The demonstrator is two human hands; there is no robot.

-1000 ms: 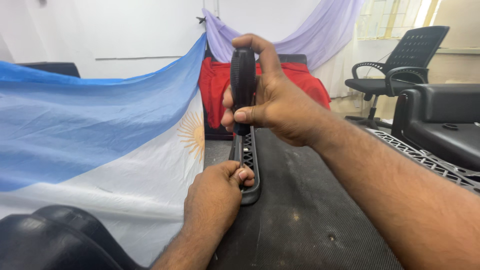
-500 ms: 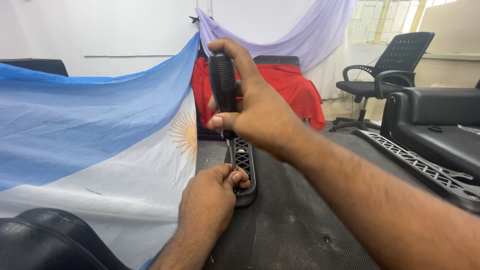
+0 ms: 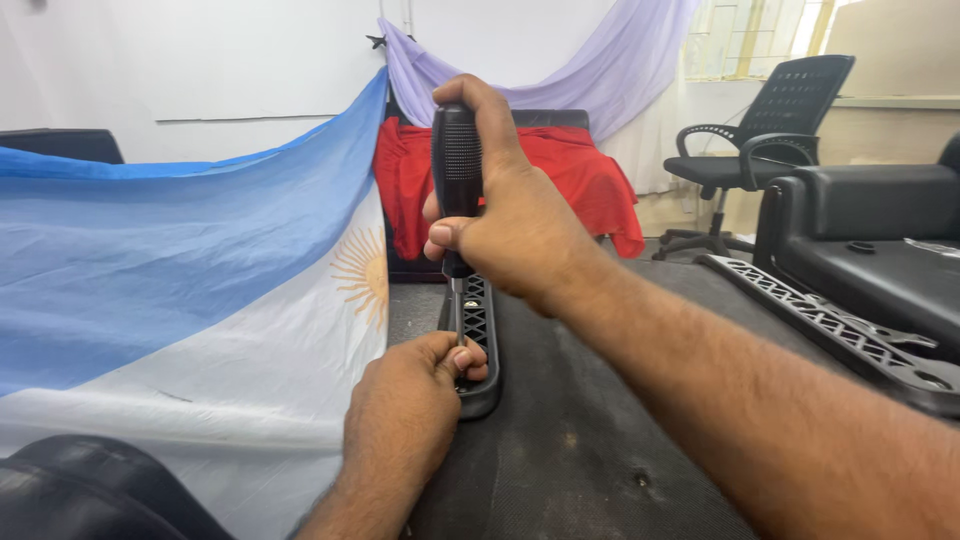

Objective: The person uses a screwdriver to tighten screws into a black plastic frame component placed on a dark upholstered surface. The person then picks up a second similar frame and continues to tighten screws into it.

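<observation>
right hand [image 3: 520,225] grips ribbed black screwdriver [image 3: 457,190] upright | left hand [image 3: 410,405] below pinches lattice-ribbed black plastic part [image 3: 480,345], steadying metal shaft

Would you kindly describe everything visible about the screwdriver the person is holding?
The screwdriver has a thick black handle with a finely ribbed, rubbery-looking grip and a thin bright metal shaft. It stands nearly upright, tip down. The right hand wraps the handle, thumb across its front. The left hand pinches the shaft's lower end, hiding the tip, right at the black lattice-ribbed plastic part lying on the dark mat.
</observation>
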